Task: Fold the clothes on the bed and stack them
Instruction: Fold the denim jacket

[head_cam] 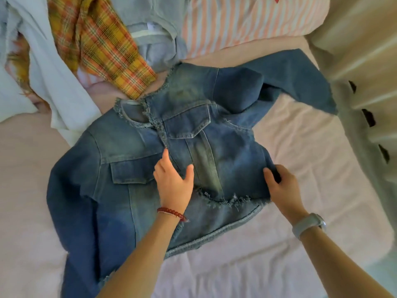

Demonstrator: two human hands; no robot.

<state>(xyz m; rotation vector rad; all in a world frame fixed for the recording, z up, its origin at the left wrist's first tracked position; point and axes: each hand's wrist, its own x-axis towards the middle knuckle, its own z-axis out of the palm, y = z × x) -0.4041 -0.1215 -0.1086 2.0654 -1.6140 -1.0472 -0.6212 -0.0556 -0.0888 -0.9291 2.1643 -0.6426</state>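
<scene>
**Inspector A:** Denim jacket (137, 168) lay front-up across the middle of the bed (311, 158), collar toward the far edge and frayed hem toward the near edge. We recorded its long axis as running collar to hem, slanted a little so the collar pointed to the far left corner.

**Inspector B:** And the hands?

**Inspector A:** Our left hand (174, 186) rested flat on the centre placket, fingers straight and slightly spread, thumb out to the side, pressing the cloth down. Our right hand (283, 190) was at the jacket's right side seam, thumb on top and fingers curled under the edge, pinching the denim there.

**Inspector B:** Which relation did the coming move depend on?

**Inspector A:** The seam lay directly within the right fingers, and the centre line lay to their left, under the left hand. We judged that the right panel would be carried leftward over that line, the left hand serving as anchor. The right hand was the nearer to the part to be folded.

**Inspector B:** Sleeves?

**Inspector A:** The right sleeve (300, 78) trailed toward the far right corner, well apart from both hands. The left sleeve (71, 211) ran down toward the near left edge.

**Inspector B:** Other garments?

**Inspector A:** A plaid shirt (96, 44), a white garment (43, 67) and a grey top (150, 29) were heaped unfolded at the far left corner. We saw no stack begun.
</scene>
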